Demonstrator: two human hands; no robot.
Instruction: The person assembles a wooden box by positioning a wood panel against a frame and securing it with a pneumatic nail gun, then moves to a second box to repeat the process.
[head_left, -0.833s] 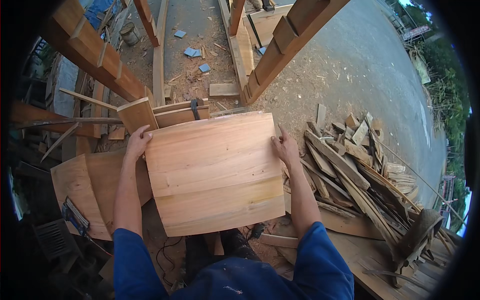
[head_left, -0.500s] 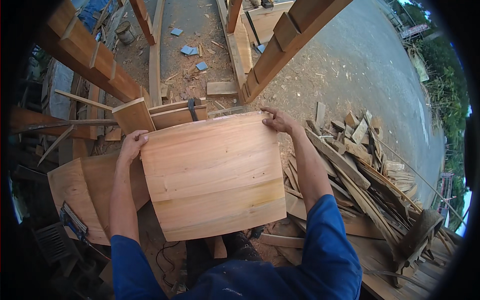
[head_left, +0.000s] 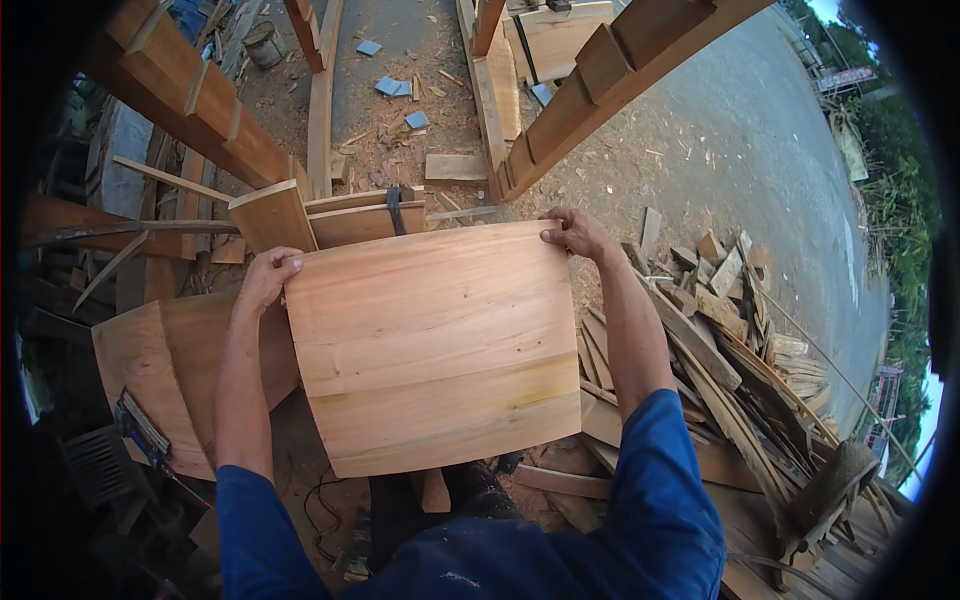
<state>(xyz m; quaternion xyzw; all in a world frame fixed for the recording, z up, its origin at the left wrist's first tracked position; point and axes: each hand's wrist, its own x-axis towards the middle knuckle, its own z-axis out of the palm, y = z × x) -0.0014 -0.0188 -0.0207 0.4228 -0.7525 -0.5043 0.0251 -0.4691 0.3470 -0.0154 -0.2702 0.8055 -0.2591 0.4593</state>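
A broad wooden panel point(head_left: 440, 350), pale and made of several boards side by side, spans the space in front of my body. My left hand point(head_left: 268, 276) grips its far left corner, thumb on the face. At the far right corner my right hand point(head_left: 580, 236) is closed over the edge, thumb on top and fingers partly hidden beneath. Just beyond the panel's far edge stand upright boards point(head_left: 365, 222) with a black strap point(head_left: 396, 210) around them. A wider brown board point(head_left: 272, 215) rises beside them, close to my left hand.
Two notched timber posts point(head_left: 600, 85) point(head_left: 190, 100) slant up ahead. Scrap wood point(head_left: 715, 300) is heaped on the right. Another panel point(head_left: 190, 370) lies at the left with a dark tool point(head_left: 142, 430) on it. Blue-grey squares point(head_left: 393, 87) and shavings lie on the ground.
The panel's far edge has shifted slightly right and away from me, both hands keeping their grip. The surroundings sit a little lower and further right in view.
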